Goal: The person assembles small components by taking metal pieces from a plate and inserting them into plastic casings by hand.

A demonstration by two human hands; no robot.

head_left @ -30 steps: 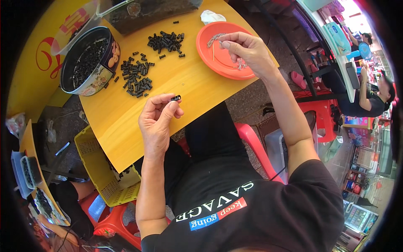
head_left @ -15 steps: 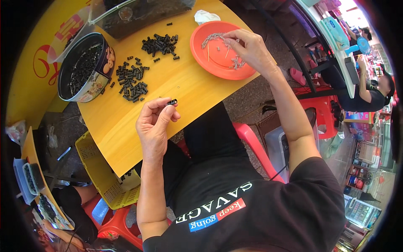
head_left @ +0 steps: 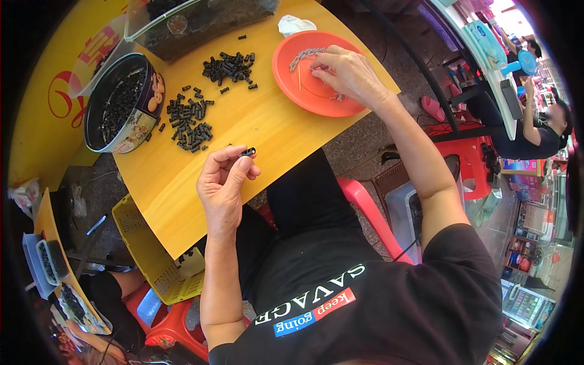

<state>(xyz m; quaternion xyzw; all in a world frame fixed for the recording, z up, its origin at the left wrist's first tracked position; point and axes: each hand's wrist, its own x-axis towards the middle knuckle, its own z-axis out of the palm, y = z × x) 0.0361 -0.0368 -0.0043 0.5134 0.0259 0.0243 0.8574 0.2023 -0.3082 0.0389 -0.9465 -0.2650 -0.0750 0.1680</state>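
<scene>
Between the thumb and fingers of my left hand (head_left: pixel 225 185) is a small black cylindrical part (head_left: pixel 248 151) with a hole in its end, held over the table's near edge. My right hand (head_left: pixel 353 76) reaches over a red plate (head_left: pixel 286 93), its thumb and fingertips pinched together; whatever they hold is too small to make out. Small silvery metal pieces (head_left: pixel 300 58) lie in a curved row along the plate's far side, with a few more partly under my hand. A thin pale stick (head_left: pixel 299 78) rests in the plate.
Two piles of black parts (head_left: pixel 190 121) (head_left: pixel 228 68) lie on the yellow table (head_left: pixel 182 207). A round tin (head_left: pixel 118 143) and a clear bin (head_left: pixel 201 30) hold more. White crumpled tissue (head_left: pixel 296 24) sits behind the plate. A yellow basket (head_left: pixel 164 274) stands below; other people are nearby.
My right hand has moved slightly left and nearer within the plate, fingertips now lower over its middle. The left hand keeps its hold on the black part.
</scene>
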